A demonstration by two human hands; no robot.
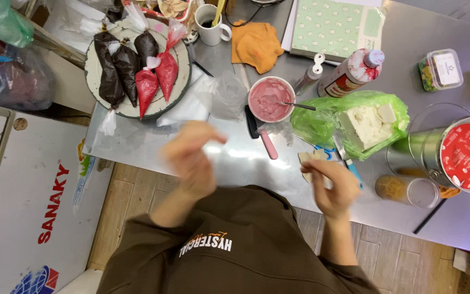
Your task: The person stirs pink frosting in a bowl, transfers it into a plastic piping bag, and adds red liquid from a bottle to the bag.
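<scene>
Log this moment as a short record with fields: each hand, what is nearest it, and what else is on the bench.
left hand: blurred, raised over the steel table; cannot tell if it holds anything
right hand: fingers curled at the table edge, beside the blue-handled scissors
between hands: bowl of pink cream with a spoon, pink-handled brush
upper left: round tray of brown and red piping bags
right: green bag with white block, red-lidded tin
</scene>
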